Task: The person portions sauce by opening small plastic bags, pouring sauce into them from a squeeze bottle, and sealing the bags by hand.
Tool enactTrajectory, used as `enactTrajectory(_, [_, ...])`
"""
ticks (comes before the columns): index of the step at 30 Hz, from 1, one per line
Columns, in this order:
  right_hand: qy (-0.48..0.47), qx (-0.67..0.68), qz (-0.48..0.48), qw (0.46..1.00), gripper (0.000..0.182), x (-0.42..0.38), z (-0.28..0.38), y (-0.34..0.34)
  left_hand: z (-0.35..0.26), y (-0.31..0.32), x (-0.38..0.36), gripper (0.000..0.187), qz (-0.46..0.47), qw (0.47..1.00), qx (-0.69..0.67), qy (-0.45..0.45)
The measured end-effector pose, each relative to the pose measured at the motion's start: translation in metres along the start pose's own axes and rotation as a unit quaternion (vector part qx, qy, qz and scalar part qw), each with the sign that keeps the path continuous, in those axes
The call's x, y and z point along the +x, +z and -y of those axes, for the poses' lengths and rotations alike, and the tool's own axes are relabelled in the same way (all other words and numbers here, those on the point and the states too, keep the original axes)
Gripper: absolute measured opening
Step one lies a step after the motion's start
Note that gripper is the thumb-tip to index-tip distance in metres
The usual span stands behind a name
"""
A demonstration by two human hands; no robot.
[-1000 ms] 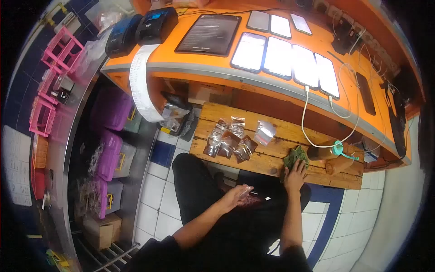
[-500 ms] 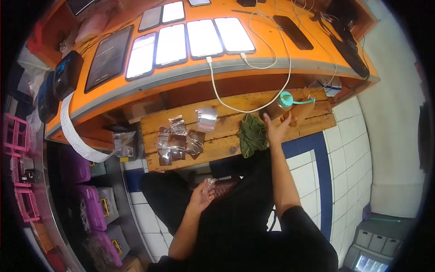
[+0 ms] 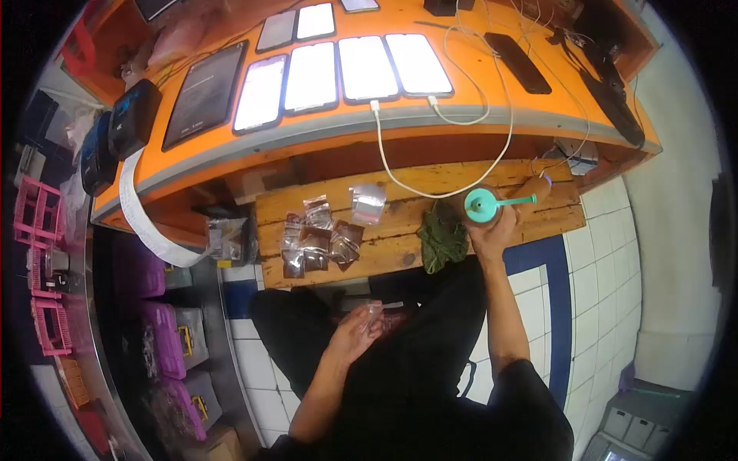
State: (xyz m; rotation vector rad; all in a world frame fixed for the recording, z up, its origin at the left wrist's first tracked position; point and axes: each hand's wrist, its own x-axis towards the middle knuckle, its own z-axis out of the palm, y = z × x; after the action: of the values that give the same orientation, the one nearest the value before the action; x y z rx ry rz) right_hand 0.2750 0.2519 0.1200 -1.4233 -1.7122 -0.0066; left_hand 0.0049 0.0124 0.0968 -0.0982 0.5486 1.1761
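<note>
My right hand (image 3: 493, 234) is wrapped round a bottle with a teal lid (image 3: 481, 204), whose teal strap sticks out to the right. The bottle is held above the wooden bench (image 3: 392, 253); its body is mostly hidden under the lid and my fingers. Beside that hand lies a crumpled dark green cloth (image 3: 443, 237). Over my lap, my left hand (image 3: 357, 332) is closed on a small clear plastic bag (image 3: 372, 312). Several small clear packets (image 3: 317, 238) with brownish contents lie on the bench's left part, with a pale clear packet (image 3: 368, 203) beside them.
Above the bench, an orange counter (image 3: 200, 157) carries several lit phones (image 3: 311, 77) and a dark tablet (image 3: 206, 94). A white charging cable (image 3: 382, 154) droops over its edge. A paper strip (image 3: 146, 219) hangs at left, above purple cases (image 3: 163, 338).
My right hand has taken hold of the teal-lidded bottle and lifted it toward me. My left hand still holds the plastic bag. The whole view has shifted slightly.
</note>
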Motion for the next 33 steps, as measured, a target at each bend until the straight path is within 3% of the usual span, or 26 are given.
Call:
enactTrajectory(3, [-0.164, -0.03, -0.039, 0.985, 0.066, 0.002, 0.024, -0.028, -0.003, 0.039, 0.007, 0.037, 0.034, 0.999, 0.015, 0.003])
enactTrajectory(7, [-0.25, -0.02, -0.058, 0.966, 0.054, 0.005, 0.054, -0.057, -0.01, 0.078, 0.014, 0.04, 0.127, 0.99, 0.051, 0.026])
enactTrajectory(8, [-0.243, -0.046, -0.037, 0.968, 0.04, 0.004, 0.057, -0.064, -0.012, 0.081, 0.016, 0.041, 0.146, 0.987, 0.056, 0.03])
enactTrajectory(9, [-0.263, -0.053, -0.039, 0.962, 0.037, 0.007, 0.062, -0.07, -0.015, 0.087, 0.017, 0.041, 0.165, 0.984, 0.061, 0.035])
enactTrajectory(12, [-0.303, -0.074, -0.044, 0.949, 0.03, 0.013, 0.081, -0.085, -0.026, 0.111, 0.013, 0.04, 0.176, 0.973, 0.136, 0.06])
enactTrajectory(21, [-0.433, -0.202, -0.093, 0.874, 0.04, 0.027, 0.103, -0.11, -0.025, 0.139, 0.001, 0.037, 0.143, 0.972, 0.17, 0.072])
enactTrajectory(27, [-0.523, -0.255, -0.128, 0.803, 0.047, 0.039, 0.114, -0.128, -0.023, 0.135, 0.004, 0.03, 0.136, 0.97, 0.197, 0.034])
enactTrajectory(33, [-0.56, -0.247, -0.12, 0.782, 0.044, 0.048, 0.126, -0.142, -0.023, 0.139, 0.005, 0.037, 0.164, 0.97, 0.181, 0.0])
